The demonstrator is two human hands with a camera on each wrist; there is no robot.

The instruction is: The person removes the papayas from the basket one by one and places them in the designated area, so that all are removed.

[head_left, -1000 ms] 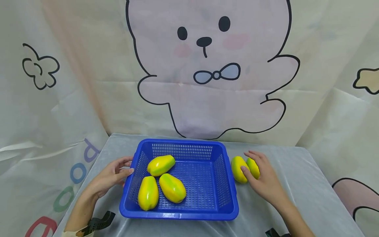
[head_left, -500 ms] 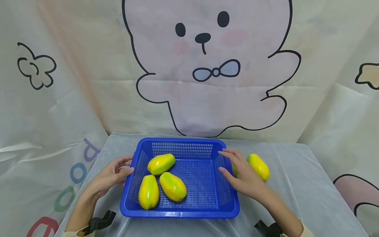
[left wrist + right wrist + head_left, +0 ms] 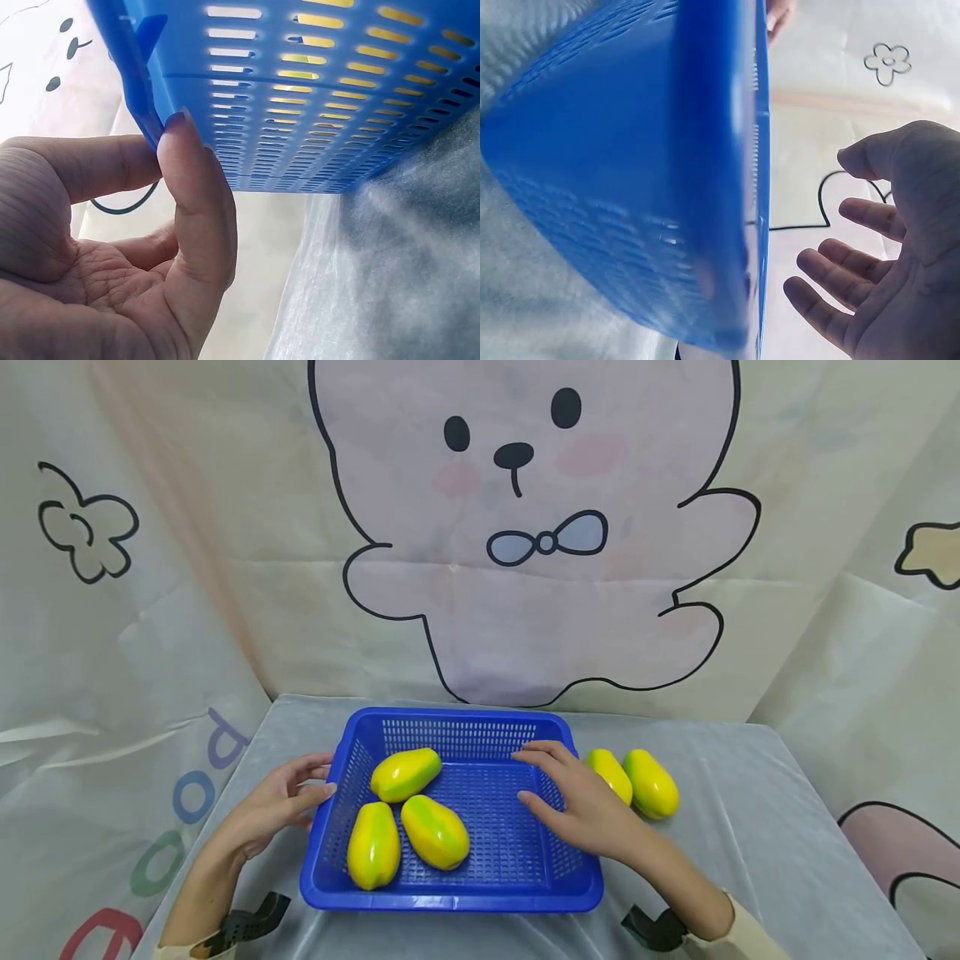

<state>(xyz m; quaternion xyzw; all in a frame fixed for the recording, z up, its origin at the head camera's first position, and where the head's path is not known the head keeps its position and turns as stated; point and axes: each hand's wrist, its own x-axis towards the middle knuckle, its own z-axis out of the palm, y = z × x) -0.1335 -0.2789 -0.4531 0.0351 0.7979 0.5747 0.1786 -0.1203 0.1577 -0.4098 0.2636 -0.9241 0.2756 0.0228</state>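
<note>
Head view: left hand [image 3: 287, 795] pinches the basket [image 3: 452, 902], right hand [image 3: 581, 802] (loose, empty) hovers above; this reach, I judge, calls for gripping a papaya [image 3: 435, 832].

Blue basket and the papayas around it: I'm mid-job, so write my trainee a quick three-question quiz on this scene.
1. How many papayas lie inside the blue basket, and how many outside it?
2. True or false: the right grip is holding a papaya.
3. What does the left grip pinch? a) a papaya b) the tablecloth c) the basket's rim

Key:
1. Three inside, two outside.
2. False; it holds nothing.
3. c
</note>
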